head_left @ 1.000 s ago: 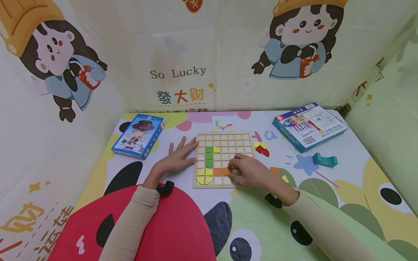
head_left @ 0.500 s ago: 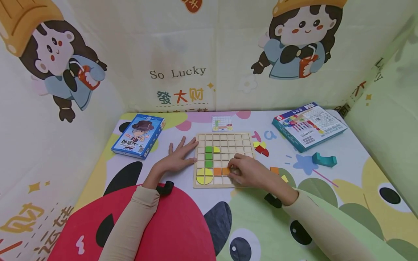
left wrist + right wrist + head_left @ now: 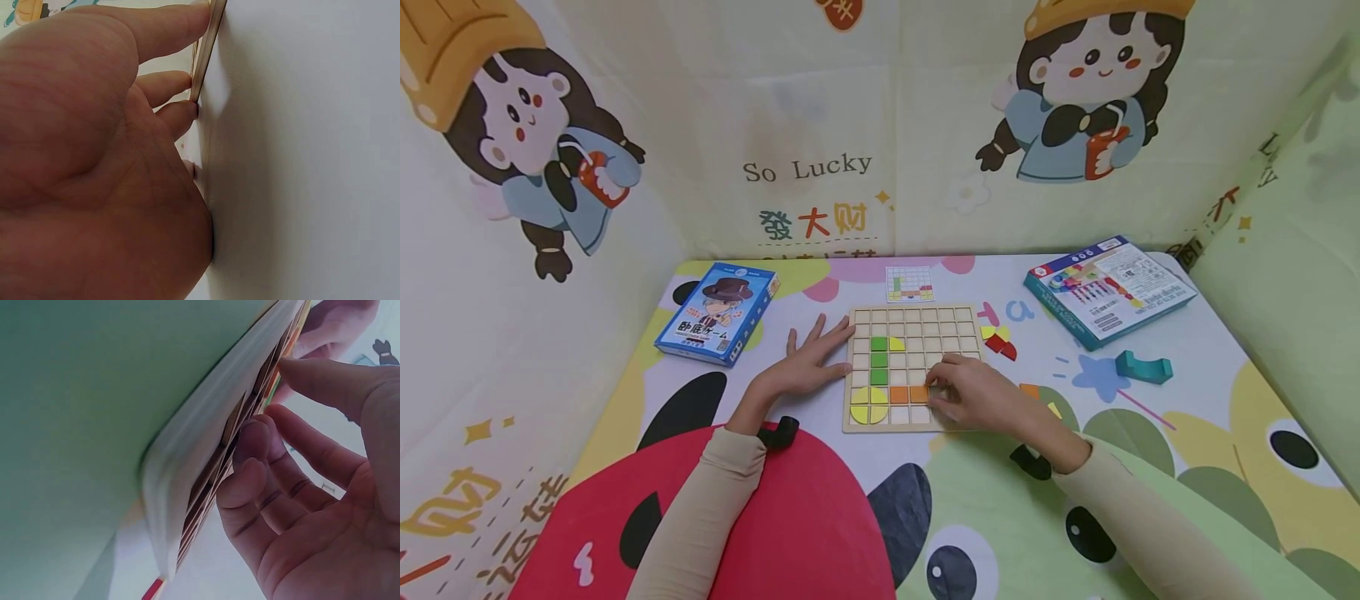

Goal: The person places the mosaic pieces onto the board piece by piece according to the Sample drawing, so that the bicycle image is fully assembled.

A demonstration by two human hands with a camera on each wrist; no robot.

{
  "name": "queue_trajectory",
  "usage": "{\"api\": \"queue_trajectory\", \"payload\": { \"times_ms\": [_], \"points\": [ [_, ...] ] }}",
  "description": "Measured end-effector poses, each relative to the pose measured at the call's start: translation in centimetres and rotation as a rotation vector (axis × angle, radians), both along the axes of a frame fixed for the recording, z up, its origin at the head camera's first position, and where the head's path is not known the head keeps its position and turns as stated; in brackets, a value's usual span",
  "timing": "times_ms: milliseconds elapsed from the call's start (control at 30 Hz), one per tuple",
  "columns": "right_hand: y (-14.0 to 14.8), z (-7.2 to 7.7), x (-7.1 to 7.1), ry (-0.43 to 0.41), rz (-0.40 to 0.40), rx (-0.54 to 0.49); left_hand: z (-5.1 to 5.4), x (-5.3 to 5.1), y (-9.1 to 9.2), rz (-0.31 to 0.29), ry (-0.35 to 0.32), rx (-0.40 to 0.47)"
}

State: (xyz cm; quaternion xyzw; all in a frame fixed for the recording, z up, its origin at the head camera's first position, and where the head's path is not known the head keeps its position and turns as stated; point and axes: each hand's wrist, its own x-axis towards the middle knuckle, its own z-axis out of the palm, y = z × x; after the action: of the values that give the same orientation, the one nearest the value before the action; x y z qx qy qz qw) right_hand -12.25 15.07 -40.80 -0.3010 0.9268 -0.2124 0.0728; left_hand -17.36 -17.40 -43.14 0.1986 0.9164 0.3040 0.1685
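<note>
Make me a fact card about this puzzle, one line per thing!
Board: wooden grid
Green squares: three, in a column
Yellow pieces on board: four form a circle, one separate
Orange squares on board: two visible
Left hand: fingers spread, touching the board's edge
Right hand: over the board, beside an orange square; grip unclear
Card: beyond the board

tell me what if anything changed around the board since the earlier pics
The right hand has eased very slightly rightward over the wooden grid board; whether it took or released a tile can't be told. The left hand stays at the board's left edge, and the green square tiles, yellow quarter-circle tiles and orange square tiles look unmoved.
</note>
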Motion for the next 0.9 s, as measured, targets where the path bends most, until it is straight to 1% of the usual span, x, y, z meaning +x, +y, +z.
{"api": "queue_trajectory", "payload": {
  "times_ms": [233,400,533,667,900],
  "points": [
    [2.2,0.1,0.5,0.039,-0.022,-0.054,-0.1,0.0,0.0,-0.003,-0.006,0.005],
    [4.1,0.1,0.9,-0.01,-0.071,-0.061,0.1,0.0,0.0,-0.005,-0.001,0.009],
    [5.5,0.2,1.2,-0.02,-0.105,-0.053,0.3,0.1,-0.1,0.0,0.004,0.01],
    [7.1,0.2,1.6,-0.007,-0.136,-0.047,0.2,0.1,-0.2,-0.001,0.005,0.012],
    [10.0,0.5,2.0,0.041,-0.169,-0.058,0.1,0.1,-0.1,-0.004,-0.003,0.007]
  ]
}}
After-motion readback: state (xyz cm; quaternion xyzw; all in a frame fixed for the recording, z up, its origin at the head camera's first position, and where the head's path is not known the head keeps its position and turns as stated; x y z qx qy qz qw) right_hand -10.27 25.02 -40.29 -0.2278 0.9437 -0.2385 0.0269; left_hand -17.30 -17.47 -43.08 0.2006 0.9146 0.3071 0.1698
